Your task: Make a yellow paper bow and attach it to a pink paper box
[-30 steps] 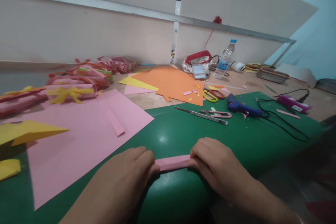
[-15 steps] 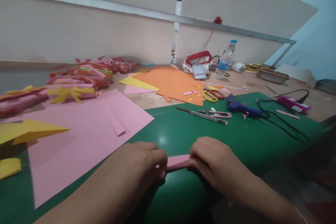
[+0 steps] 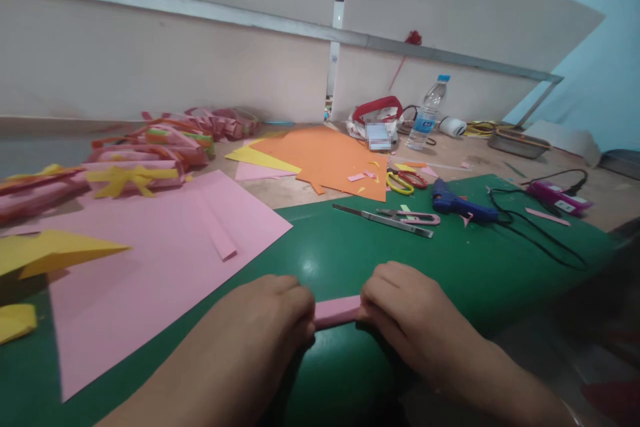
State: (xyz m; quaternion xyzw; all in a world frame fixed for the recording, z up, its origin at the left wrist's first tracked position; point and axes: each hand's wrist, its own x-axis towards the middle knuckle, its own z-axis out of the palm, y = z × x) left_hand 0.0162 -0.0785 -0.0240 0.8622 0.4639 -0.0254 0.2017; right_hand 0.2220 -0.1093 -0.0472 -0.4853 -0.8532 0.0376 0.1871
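A short pink paper strip (image 3: 338, 312) is stretched between my two hands, low over the green mat (image 3: 320, 240). My left hand (image 3: 273, 317) pinches its left end, fingers closed, with the fingertips partly hidden. At the other end, my right hand (image 3: 400, 303) grips the strip between thumb and curled fingers. Left of my hands lies a large pink paper sheet (image 3: 150, 280), and a folded pink strip (image 3: 220, 240) rests on top of it. Beyond my hands are a slim metal cutter knife (image 3: 383, 220) and pink-handled thread snips (image 3: 410, 217).
A blue glue gun (image 3: 463, 203) with a black cord lies at right, near a purple power strip (image 3: 557, 199). Scissors (image 3: 403, 181) sit by orange paper sheets (image 3: 325, 153). A water bottle (image 3: 427, 113) stands behind. Pink paper pieces with yellow bows (image 3: 127, 177) are piled at left.
My left hand has turned slightly, and its fingers are drawn closer together on the strip's end. The right hand keeps its grip almost unmoved. The view has shifted very slightly.
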